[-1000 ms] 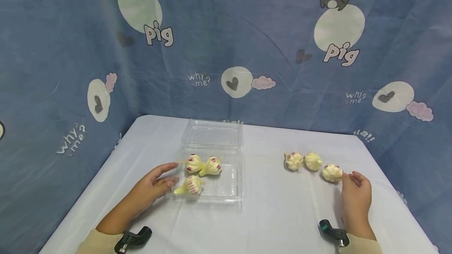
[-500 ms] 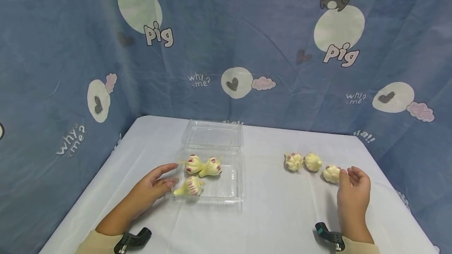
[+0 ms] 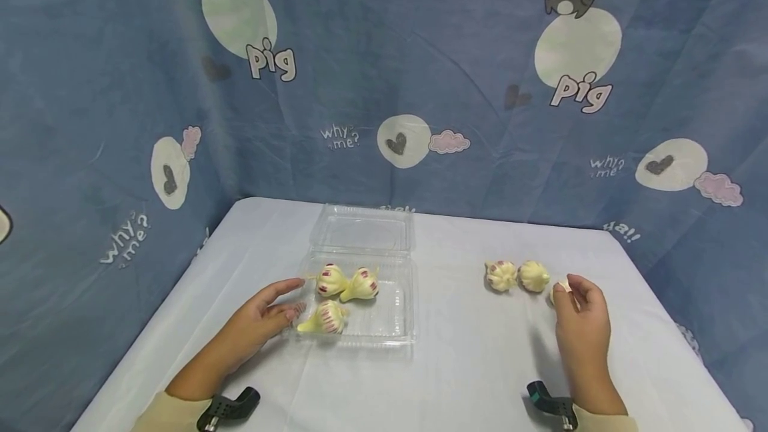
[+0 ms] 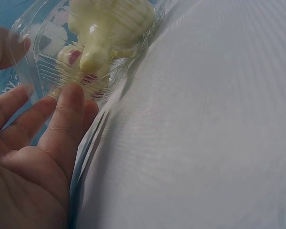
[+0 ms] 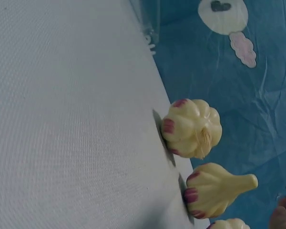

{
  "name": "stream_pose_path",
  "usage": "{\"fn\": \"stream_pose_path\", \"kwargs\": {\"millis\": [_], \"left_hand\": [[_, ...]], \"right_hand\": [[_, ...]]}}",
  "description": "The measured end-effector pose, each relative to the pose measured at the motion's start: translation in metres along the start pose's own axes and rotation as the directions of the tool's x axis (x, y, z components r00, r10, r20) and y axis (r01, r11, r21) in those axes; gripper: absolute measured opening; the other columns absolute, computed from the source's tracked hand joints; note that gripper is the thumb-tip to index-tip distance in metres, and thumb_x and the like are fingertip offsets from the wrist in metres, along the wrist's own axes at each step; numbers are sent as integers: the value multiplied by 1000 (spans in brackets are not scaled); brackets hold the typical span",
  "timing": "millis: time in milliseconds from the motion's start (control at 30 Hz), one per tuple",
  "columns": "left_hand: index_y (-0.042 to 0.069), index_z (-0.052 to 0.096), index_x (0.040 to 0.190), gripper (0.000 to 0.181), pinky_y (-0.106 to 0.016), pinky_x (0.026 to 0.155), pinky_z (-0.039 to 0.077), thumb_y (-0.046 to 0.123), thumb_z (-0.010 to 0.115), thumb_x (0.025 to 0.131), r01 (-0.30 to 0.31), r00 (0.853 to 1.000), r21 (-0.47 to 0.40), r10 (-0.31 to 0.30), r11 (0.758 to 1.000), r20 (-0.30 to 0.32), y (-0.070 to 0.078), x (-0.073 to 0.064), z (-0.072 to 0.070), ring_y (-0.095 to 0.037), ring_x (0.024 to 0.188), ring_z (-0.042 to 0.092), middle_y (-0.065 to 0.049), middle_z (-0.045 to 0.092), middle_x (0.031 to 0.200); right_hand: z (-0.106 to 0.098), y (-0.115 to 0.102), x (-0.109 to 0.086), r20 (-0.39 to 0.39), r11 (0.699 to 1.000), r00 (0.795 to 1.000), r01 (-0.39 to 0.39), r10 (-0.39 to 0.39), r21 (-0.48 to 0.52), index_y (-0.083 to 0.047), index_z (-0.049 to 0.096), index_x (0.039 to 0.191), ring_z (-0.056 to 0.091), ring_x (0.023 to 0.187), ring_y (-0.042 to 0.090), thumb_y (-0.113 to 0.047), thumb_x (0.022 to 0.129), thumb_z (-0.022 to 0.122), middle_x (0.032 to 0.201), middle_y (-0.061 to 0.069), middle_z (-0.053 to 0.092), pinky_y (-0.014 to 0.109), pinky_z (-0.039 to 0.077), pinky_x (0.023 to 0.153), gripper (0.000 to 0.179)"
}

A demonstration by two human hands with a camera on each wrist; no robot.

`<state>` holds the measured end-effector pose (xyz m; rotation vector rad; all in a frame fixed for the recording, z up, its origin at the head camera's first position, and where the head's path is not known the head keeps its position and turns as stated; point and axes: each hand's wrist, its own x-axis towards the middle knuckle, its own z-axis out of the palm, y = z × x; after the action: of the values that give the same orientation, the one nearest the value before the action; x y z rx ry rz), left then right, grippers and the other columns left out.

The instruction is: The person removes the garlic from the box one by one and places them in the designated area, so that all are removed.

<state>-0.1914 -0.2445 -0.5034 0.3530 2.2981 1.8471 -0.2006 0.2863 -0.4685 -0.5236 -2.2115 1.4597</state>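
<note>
Beside the left wall of a clear plastic clamshell box [image 3: 393,299], my left hand [image 3: 261,315] has its fingers relaxed. In the left wrist view its fingertips [image 4: 69,98] are right at the ribbed plastic. Three cream garlic bulbs with purple marks lie inside, one of them the front bulb [image 3: 330,317]. On the right, my right hand [image 3: 583,329] reaches over the nearest loose garlic bulb [image 5: 230,224], thumb and forefinger parted. The hand mostly hides that bulb in the head view. Two more bulbs, a left bulb [image 3: 501,275] and a middle bulb [image 3: 533,276], sit just beyond.
The box's lid [image 3: 363,229] lies folded back toward the rear. A white cloth [image 3: 462,352] covers the table, and a blue printed curtain [image 3: 336,52] rises behind it and along the sides. Dark camera mounts are strapped to both wrists.
My right hand has moved left and slightly forward, from beside the nearest loose bulb to over it, covering most of it. The left hand, the box and the other bulbs stay put.
</note>
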Motion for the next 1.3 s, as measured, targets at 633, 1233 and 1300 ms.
{"fn": "stream_pose_path", "kwargs": {"millis": [633, 1233, 1300], "left_hand": [[6, 37, 160, 64, -19, 96, 53, 20, 67, 105, -14, 1000, -24, 14, 1000, 2, -2, 0, 0, -32, 141, 53, -24, 25, 169], [7, 38, 160, 64, -20, 97, 52, 21, 67, 105, -8, 1000, -27, 8, 1000, 8, -3, 1, -2, -43, 143, 48, -24, 26, 169], [7, 38, 160, 64, -20, 96, 52, 21, 67, 105, -9, 1000, -25, 9, 1000, 11, -3, 1, -2, -42, 143, 48, -24, 26, 169]], "right_hand": [[38, -11, -17, 366, 986, 917, 169, -156, -5, 1, 55, 138, 51, 145, 31, -17, 106, 63, 145, 15, 57, 15, 44, 107, 38], [76, -17, -50, 603, 946, 745, 322, -284, 48, 2, 61, 131, 60, 134, 36, -7, 98, 74, 135, 17, 65, 41, 48, 111, 37], [78, -20, -53, 633, 944, 720, 326, -284, 52, 2, 61, 132, 60, 134, 36, -6, 97, 75, 136, 16, 65, 41, 48, 111, 39]]}}
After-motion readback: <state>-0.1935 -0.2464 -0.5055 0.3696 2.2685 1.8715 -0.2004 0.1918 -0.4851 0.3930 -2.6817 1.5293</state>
